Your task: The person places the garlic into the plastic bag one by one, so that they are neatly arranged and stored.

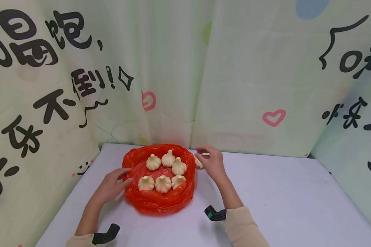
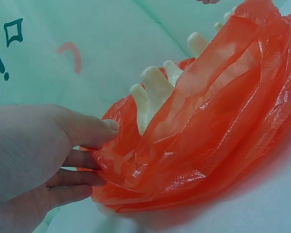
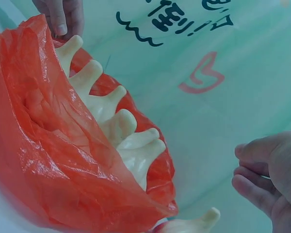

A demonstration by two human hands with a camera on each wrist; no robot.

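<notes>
A red plastic bag [image 1: 159, 202] sits on the table with its mouth rolled wide. Several pale garlic bulbs [image 1: 162, 184] stand inside it, stems up, in two rows. My left hand [image 1: 112, 185] is at the bag's left rim; in the left wrist view its thumb [image 2: 104, 130] lies over the plastic and the fingertips meet the edge. One more garlic bulb [image 3: 191, 225] lies outside, against the bag's right side. Over that bulb is my right hand [image 1: 212, 163], fingers loosely bent, with nothing between thumb and fingers in the right wrist view.
A white-topped table [image 1: 278, 195] stretches away to the right of the bag. Pale green curtains [image 1: 250, 75] with black lettering and pink hearts hang behind the table and on both sides. Black wrist bands [image 1: 215, 213] sit on both sleeves.
</notes>
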